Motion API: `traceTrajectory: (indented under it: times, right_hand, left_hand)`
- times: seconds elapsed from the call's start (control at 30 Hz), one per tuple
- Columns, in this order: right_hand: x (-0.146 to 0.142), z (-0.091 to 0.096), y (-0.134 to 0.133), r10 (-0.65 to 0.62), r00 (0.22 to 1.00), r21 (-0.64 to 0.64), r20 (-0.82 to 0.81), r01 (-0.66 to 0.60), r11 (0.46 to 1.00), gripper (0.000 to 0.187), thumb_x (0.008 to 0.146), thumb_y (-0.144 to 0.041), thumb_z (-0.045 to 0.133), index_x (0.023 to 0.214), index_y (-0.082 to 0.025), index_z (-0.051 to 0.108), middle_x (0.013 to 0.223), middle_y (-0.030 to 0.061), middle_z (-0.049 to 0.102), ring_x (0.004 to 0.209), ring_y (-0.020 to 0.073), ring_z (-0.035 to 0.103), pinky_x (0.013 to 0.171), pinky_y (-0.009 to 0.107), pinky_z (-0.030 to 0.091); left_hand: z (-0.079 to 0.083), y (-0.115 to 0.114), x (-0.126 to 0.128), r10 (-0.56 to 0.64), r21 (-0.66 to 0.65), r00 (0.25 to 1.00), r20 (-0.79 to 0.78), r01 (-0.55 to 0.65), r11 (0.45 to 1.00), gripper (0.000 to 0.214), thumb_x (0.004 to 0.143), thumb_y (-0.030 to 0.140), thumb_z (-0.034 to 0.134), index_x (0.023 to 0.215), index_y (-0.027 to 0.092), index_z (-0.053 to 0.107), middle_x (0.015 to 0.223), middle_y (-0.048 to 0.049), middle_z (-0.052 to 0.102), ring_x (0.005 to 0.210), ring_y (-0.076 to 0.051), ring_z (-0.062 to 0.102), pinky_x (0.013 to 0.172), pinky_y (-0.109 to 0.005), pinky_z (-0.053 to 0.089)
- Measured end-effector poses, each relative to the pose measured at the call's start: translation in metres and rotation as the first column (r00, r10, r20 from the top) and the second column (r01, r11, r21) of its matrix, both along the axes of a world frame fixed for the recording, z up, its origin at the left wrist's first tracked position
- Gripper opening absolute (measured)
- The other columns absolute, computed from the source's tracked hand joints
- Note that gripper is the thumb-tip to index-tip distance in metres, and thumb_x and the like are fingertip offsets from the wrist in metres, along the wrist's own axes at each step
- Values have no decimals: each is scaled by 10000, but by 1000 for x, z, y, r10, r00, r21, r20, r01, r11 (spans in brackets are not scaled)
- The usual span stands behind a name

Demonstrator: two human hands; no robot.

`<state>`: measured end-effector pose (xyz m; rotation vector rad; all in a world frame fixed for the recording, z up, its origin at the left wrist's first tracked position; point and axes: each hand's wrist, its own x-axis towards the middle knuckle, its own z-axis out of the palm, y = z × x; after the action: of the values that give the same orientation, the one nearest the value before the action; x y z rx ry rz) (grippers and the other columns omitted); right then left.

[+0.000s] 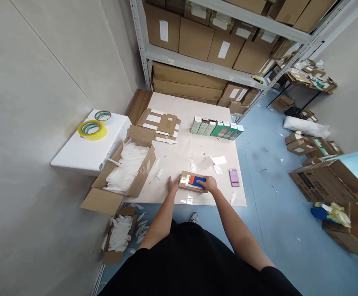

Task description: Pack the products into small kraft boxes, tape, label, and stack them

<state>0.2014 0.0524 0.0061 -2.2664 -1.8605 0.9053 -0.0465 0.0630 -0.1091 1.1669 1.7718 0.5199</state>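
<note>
A small cardboard box (184,186) with a pale label lies near the front edge of the table (185,154). My left hand (173,186) grips its left end, thumb pointing up. In my right hand (210,183), closed round its blue end, is a flat blue-and-orange hand tool (194,180) resting over the box top; its exact kind is unclear. White paper scraps (218,160) lie just beyond the box. To the right is a short row of purple packets (233,177).
Several green-and-white boxes (217,128) stand in a row at the back right. Flattened cardboard (163,123) lies at the back left. An open carton (140,181) of white packing stands left, beside tape rolls (92,130). Shelving (191,61) rises behind the table.
</note>
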Motion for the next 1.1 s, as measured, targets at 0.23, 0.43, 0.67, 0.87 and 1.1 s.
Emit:
traceTrajectory:
  times: [0.23, 0.43, 0.67, 0.87, 1.1]
  right_hand:
    - [-4, 12, 8, 53, 996, -121, 68, -44, 992, 493, 843, -689, 675, 915, -207, 757, 909, 74, 767, 835, 214, 702, 593, 242, 383]
    - [-5, 19, 15, 90, 991, -152, 101, -74, 986, 539, 830, -718, 668, 941, -199, 762, 989, 99, 775, 905, 235, 719, 623, 246, 426]
    - [17, 26, 18, 121, 985, -187, 123, -97, 978, 571, 796, -725, 706, 947, -176, 756, 1040, 125, 771, 921, 244, 725, 641, 252, 449]
    - [83, 26, -3, 83, 982, -212, 169, -46, 976, 484, 805, -653, 730, 892, -177, 752, 992, 116, 774, 905, 244, 722, 625, 249, 431]
    - [142, 20, -32, -39, 985, -197, 168, 72, 978, 528, 783, -693, 732, 891, -176, 741, 928, 125, 759, 831, 243, 710, 602, 260, 415]
  left_hand:
    - [23, 11, 11, -1, 15, 1000, 13, 1, 1000, 376, 1022, 378, 440, 1250, 202, 683, 1316, -97, 712, 1195, -228, 665, 995, -272, 499]
    - [29, 11, 33, -113, -19, 994, 14, 113, 993, 406, 1039, 393, 418, 1319, 195, 636, 1265, -109, 736, 1129, -244, 698, 937, -297, 510]
    - [31, 5, 55, -123, -77, 988, -98, 116, 990, 492, 1058, 447, 304, 1419, 200, 531, 1331, -152, 688, 1200, -295, 666, 959, -374, 505]
    - [33, 3, 66, -140, -93, 978, -157, 126, 988, 505, 1065, 442, 226, 1411, 202, 505, 1343, -171, 667, 1223, -325, 646, 955, -425, 501]
    - [30, 3, 66, -177, -103, 963, -202, 159, 982, 531, 1067, 475, 179, 1420, 212, 476, 1362, -176, 651, 1228, -324, 640, 939, -428, 505]
